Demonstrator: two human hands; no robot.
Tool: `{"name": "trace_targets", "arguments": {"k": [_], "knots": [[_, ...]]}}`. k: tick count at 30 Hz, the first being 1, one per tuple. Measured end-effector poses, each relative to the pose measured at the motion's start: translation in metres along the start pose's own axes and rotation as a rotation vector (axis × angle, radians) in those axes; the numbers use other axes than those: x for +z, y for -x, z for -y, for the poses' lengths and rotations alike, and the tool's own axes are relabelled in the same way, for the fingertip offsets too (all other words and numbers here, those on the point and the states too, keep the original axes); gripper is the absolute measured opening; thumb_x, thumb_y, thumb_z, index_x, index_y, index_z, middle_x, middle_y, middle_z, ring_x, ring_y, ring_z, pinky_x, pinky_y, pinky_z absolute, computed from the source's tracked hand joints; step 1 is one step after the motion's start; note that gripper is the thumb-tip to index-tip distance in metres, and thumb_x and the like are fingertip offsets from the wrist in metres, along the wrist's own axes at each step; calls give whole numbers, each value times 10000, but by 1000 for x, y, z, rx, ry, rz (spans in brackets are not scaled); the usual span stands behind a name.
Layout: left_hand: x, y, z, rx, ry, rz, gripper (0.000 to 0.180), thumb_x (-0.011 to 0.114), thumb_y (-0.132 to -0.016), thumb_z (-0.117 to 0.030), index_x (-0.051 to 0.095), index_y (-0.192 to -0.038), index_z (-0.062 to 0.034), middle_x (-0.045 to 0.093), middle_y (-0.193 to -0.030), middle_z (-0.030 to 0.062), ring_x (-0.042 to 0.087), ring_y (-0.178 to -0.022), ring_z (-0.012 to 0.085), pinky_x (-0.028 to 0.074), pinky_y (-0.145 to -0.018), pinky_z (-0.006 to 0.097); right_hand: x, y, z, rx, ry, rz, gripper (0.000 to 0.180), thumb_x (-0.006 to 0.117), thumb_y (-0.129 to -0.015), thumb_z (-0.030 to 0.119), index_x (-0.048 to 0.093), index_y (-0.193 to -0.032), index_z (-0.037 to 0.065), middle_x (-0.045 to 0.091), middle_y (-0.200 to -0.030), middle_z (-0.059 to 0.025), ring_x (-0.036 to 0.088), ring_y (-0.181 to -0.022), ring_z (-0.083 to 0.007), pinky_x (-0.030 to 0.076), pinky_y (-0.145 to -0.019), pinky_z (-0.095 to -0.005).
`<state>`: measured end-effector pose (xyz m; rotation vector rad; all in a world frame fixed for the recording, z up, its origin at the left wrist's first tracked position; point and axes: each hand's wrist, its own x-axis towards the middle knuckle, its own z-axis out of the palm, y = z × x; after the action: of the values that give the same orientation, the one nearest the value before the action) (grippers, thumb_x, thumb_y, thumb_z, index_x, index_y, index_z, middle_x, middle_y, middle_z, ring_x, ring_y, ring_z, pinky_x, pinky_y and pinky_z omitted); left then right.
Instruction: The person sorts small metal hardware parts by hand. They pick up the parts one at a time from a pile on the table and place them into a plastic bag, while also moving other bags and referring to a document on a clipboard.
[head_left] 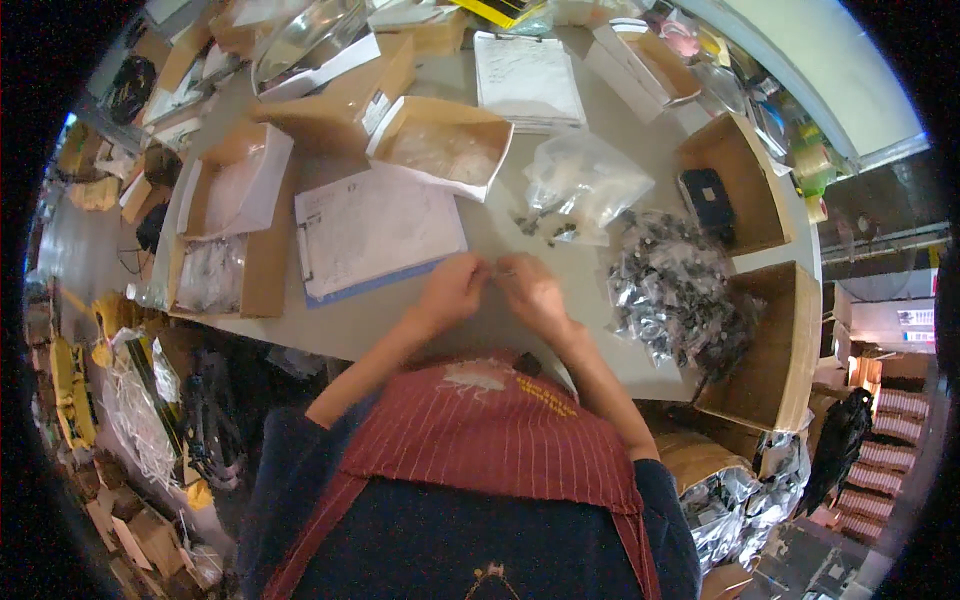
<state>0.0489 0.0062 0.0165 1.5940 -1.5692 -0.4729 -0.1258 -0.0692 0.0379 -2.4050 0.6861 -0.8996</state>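
My left hand [452,290] and my right hand [530,290] meet over the near part of the grey table [640,160], fingertips pinched together on something tiny that I cannot make out. Just beyond my hands lie a few small dark parts [545,230] and a clear plastic bag [585,180]. To the right of my right hand is a heap of small packed bags of dark parts [675,290]. A clipboard with a white paper sheet [375,230] lies left of my left hand.
Open cardboard boxes ring the table: one with clear bags [440,145], one at far left [235,230], two at the right [730,185] [775,345]. A paper stack [527,80] lies at the back. Bags and boxes crowd the floor on both sides.
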Motion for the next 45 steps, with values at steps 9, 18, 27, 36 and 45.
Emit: {"name": "trace_targets", "arguments": {"k": [9, 18, 27, 36, 45], "knots": [[-14, -23, -8, 235, 27, 19, 126, 642, -847, -28, 586, -955, -61, 609, -890, 165, 590, -830, 402, 482, -714, 459, -9, -6, -1, 145, -122, 69, 166, 660, -878, 103, 579, -1009, 42, 621, -909, -192, 611, -880, -409, 498, -750, -484], [-15, -83, -20, 337, 12, 218, 103, 626, -866, -31, 568, -945, -63, 600, -867, 137, 589, -809, 372, 467, -693, 441, -63, -23, 7, 486, -379, 218, 143, 653, -912, 139, 571, -933, 23, 606, -829, -194, 597, -745, -370, 471, -670, -434], [7, -134, -45, 475, 216, 432, 66, 636, -881, -60, 577, -909, -52, 613, -845, 134, 599, -793, 355, 468, -701, 434, -102, -9, -7, 394, -132, 133, 87, 663, -865, 77, 630, -908, 10, 618, -808, -161, 609, -733, -339, 486, -682, -405], [12, -147, -67, 415, 377, 565, 110, 579, -825, 58, 550, -880, -33, 596, -839, 146, 591, -789, 355, 467, -710, 410, -104, -10, -5, 352, -129, -217, 94, 649, -777, -31, 627, -865, -8, 625, -840, -132, 614, -798, -294, 490, -713, -364], [20, -168, -38, 309, 205, 261, 75, 593, -888, -18, 578, -958, -42, 616, -826, 135, 607, -762, 332, 479, -681, 408, -106, 9, -28, 703, -463, -476, 56, 639, -823, -32, 610, -830, 15, 609, -827, -44, 572, -788, -154, 467, -724, -301]]}}
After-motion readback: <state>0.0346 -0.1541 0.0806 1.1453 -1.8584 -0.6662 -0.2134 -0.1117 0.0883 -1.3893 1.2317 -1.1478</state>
